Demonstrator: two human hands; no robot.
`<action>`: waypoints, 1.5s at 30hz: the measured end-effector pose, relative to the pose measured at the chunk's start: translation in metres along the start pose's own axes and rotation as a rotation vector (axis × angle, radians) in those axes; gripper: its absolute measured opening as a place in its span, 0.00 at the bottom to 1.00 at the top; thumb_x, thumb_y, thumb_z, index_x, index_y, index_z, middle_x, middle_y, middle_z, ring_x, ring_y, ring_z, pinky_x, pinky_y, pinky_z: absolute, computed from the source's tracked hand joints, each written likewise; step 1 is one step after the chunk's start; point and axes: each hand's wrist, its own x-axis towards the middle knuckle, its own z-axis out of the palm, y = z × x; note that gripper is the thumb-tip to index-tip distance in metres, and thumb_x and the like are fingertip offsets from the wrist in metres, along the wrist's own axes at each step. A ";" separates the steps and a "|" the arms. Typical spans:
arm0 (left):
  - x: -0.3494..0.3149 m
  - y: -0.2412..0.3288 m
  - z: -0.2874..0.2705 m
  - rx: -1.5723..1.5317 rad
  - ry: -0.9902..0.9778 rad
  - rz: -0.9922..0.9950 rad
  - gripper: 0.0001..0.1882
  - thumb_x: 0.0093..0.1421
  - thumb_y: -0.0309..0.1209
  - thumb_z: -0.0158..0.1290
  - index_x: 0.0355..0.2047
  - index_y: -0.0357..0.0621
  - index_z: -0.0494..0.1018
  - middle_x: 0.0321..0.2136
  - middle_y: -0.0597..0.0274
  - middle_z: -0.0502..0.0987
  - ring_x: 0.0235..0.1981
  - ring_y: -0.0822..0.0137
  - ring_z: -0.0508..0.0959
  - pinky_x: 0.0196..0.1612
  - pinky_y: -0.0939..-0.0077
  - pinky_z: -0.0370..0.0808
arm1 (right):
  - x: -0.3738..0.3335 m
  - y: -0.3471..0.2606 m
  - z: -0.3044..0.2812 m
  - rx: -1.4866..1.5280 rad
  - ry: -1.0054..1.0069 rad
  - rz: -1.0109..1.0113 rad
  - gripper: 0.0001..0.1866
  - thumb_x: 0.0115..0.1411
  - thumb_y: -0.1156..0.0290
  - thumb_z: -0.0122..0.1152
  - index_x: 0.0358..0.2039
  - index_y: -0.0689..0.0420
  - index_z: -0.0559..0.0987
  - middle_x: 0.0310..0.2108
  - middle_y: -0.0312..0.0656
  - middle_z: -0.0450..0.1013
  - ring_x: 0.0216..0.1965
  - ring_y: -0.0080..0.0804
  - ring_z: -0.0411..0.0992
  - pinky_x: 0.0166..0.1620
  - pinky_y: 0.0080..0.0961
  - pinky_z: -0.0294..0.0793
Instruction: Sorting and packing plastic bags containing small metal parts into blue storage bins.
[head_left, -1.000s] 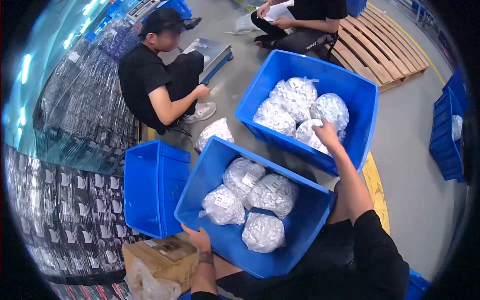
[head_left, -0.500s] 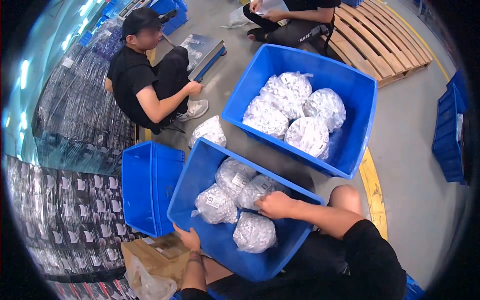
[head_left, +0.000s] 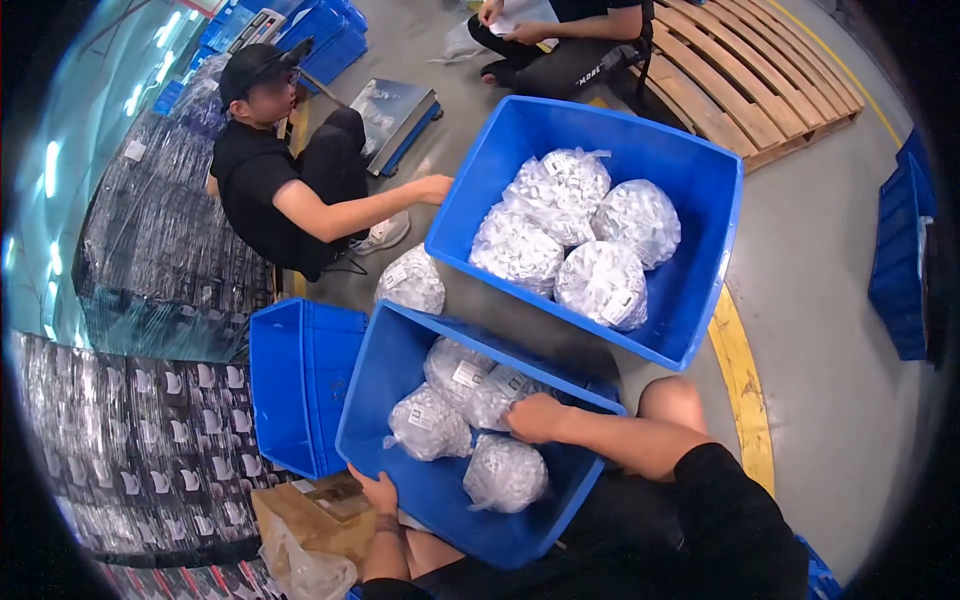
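A blue plastic tub (head_left: 548, 540) rests tilted against my legs, with several clear bags of small whitish pieces inside. My left hand (head_left: 375, 492) grips the tub's near left edge. Inside, my right hand (head_left: 537, 417) is closed on the top of a labelled bag (head_left: 492, 400); its fingertips are partly hidden. Beside that bag lie another labelled bag (head_left: 452, 370), a bag at the left (head_left: 428, 425) and one nearer me (head_left: 506, 474). Just beyond stands a larger blue tub (head_left: 690, 190) holding several similar bags (head_left: 600, 283).
A co-worker's hand (head_left: 432, 189) is at the larger tub's left edge. One bag (head_left: 412, 280) lies on the floor between the tubs. Nested blue bins (head_left: 335, 385), a cardboard box (head_left: 325, 515) and wrapped stacks (head_left: 150, 440) are leftward. A platform scale (head_left: 395, 120) and wooden pallet (head_left: 760, 75) stand farther off.
The co-worker's arm has stretched out to the right, bringing the hand to the larger tub's edge. The view has shifted slightly. My hands keep their places on the tub and the bag.
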 end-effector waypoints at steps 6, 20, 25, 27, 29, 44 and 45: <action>-0.030 -0.035 -0.002 -0.047 0.026 -0.008 0.46 0.51 0.18 0.52 0.67 0.40 0.40 0.60 0.34 0.58 0.58 0.41 0.64 0.61 0.57 0.60 | 0.023 0.010 -0.001 0.008 0.081 -0.089 0.10 0.53 0.70 0.55 0.35 0.59 0.75 0.33 0.50 0.75 0.35 0.50 0.75 0.38 0.44 0.75; -0.065 -0.053 -0.007 0.080 0.148 -0.095 0.45 0.51 0.16 0.51 0.66 0.34 0.41 0.62 0.33 0.53 0.62 0.40 0.57 0.65 0.59 0.53 | 0.032 0.000 -0.046 -0.268 0.375 0.242 0.13 0.57 0.63 0.56 0.37 0.59 0.72 0.22 0.46 0.75 0.22 0.43 0.76 0.22 0.38 0.74; -0.056 -0.053 0.010 -0.089 0.208 -0.154 0.43 0.51 0.16 0.50 0.65 0.31 0.42 0.62 0.31 0.52 0.63 0.40 0.56 0.65 0.59 0.52 | 0.085 0.021 -0.070 -0.289 0.327 0.195 0.14 0.58 0.61 0.56 0.35 0.59 0.71 0.22 0.48 0.76 0.23 0.47 0.76 0.26 0.42 0.74; -0.053 -0.009 0.001 -0.092 0.222 -0.228 0.43 0.51 0.15 0.50 0.65 0.30 0.42 0.62 0.31 0.52 0.63 0.41 0.56 0.66 0.60 0.52 | 0.104 0.024 -0.089 -0.306 0.310 0.167 0.14 0.58 0.60 0.56 0.36 0.59 0.71 0.23 0.48 0.76 0.23 0.48 0.76 0.27 0.43 0.74; -0.049 -0.005 0.005 -0.075 0.227 -0.308 0.42 0.51 0.15 0.50 0.64 0.30 0.43 0.62 0.31 0.51 0.63 0.42 0.56 0.66 0.60 0.51 | 0.122 0.032 -0.098 -0.330 0.322 0.122 0.15 0.58 0.59 0.56 0.37 0.58 0.72 0.23 0.48 0.76 0.24 0.49 0.76 0.28 0.44 0.74; -0.050 -0.009 0.006 -0.239 0.322 -0.288 0.41 0.53 0.19 0.51 0.64 0.32 0.42 0.60 0.32 0.55 0.59 0.40 0.63 0.61 0.58 0.61 | 0.068 0.021 -0.090 -0.497 0.601 0.320 0.19 0.50 0.59 0.64 0.42 0.53 0.75 0.31 0.39 0.74 0.36 0.37 0.73 0.39 0.36 0.71; -0.051 -0.012 0.008 -0.171 0.350 -0.266 0.41 0.53 0.19 0.52 0.64 0.32 0.44 0.59 0.32 0.56 0.59 0.40 0.62 0.61 0.57 0.60 | 0.058 0.019 -0.091 -0.490 0.610 0.319 0.17 0.52 0.63 0.61 0.41 0.54 0.74 0.32 0.40 0.74 0.37 0.37 0.73 0.38 0.36 0.70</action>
